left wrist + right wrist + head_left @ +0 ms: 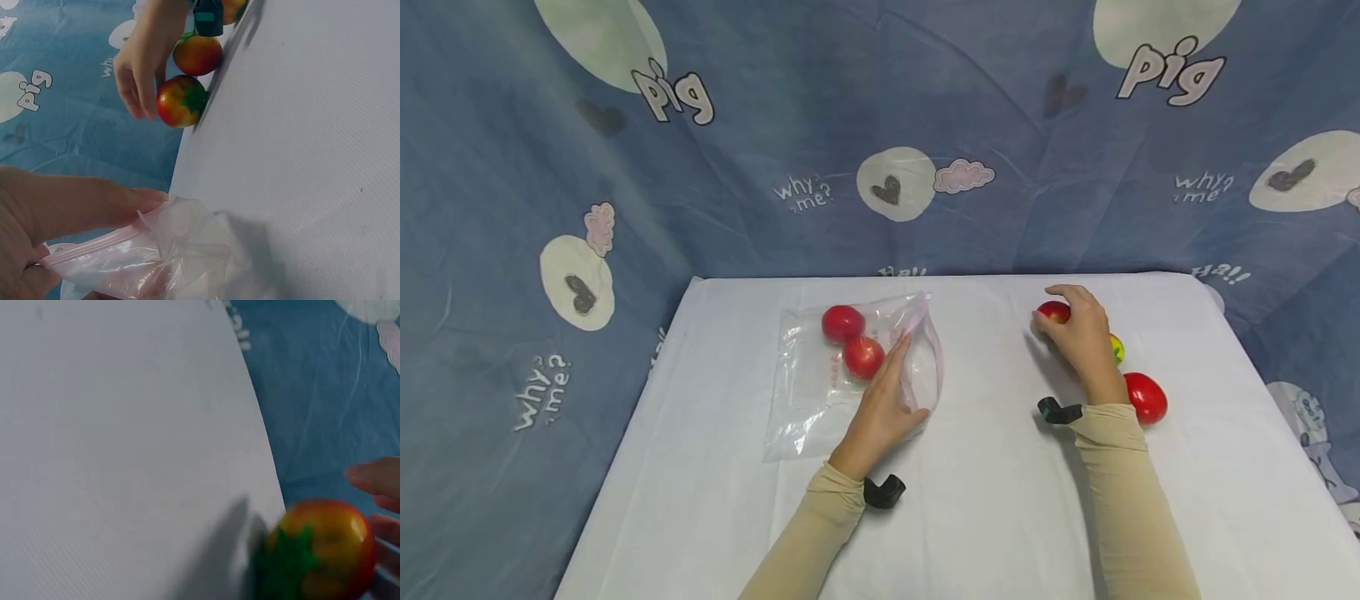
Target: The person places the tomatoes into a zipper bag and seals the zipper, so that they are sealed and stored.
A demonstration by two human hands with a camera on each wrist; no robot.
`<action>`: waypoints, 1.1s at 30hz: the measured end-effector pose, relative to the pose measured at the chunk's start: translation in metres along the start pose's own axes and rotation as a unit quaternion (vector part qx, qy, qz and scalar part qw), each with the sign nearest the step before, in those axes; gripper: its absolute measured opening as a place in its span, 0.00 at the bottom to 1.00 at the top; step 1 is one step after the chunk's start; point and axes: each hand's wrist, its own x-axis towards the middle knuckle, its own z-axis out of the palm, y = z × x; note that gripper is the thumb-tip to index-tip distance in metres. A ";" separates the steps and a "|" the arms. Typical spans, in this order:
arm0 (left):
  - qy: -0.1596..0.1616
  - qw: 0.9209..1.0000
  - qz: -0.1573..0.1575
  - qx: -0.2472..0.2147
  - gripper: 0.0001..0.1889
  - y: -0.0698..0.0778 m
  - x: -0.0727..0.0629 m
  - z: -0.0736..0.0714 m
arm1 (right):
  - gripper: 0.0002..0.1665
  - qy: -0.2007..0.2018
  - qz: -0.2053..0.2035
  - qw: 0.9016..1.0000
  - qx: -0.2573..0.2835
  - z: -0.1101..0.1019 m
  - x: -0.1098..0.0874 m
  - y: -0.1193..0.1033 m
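A clear zip bag (805, 417) lies flat on the white table, with two red tomatoes (842, 324) inside. My left hand (880, 412) is at its mouth, thumb spread away from the fingers, and the zip edge (94, 247) stands apart between them. At the far right, my right hand (1082, 337) curls round a red-and-yellow tomato (181, 101) with a green leafy top. The right wrist view shows this tomato (322, 550) beside the fingers; their contact is partly hidden. Another tomato (198, 55) sits right behind it, mostly covered by the hand in the head view.
Close to the right wrist lies a larger red tomato (1146, 398). A yellow-green part of a tomato (1117, 349) shows beside the hand. Dark wrist mounts (885, 492) stick out from both sleeves. Behind the table (985, 500) hangs a blue printed cloth (820, 100).
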 end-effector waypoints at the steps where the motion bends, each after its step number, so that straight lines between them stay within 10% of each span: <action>1: 0.000 1.000 0.002 0.002 0.60 0.000 0.000 0.000 | 0.29 -0.017 0.005 1.000 -0.004 -0.005 0.002 0.001; 11: 0.005 1.000 0.009 0.005 0.59 0.000 0.000 -0.001 | 0.47 -0.140 0.073 0.987 -0.041 -0.032 0.004 0.011; 33: 0.006 1.000 0.004 0.002 0.60 0.000 0.000 0.000 | 0.44 -0.128 0.045 0.991 -0.014 -0.024 -0.007 0.010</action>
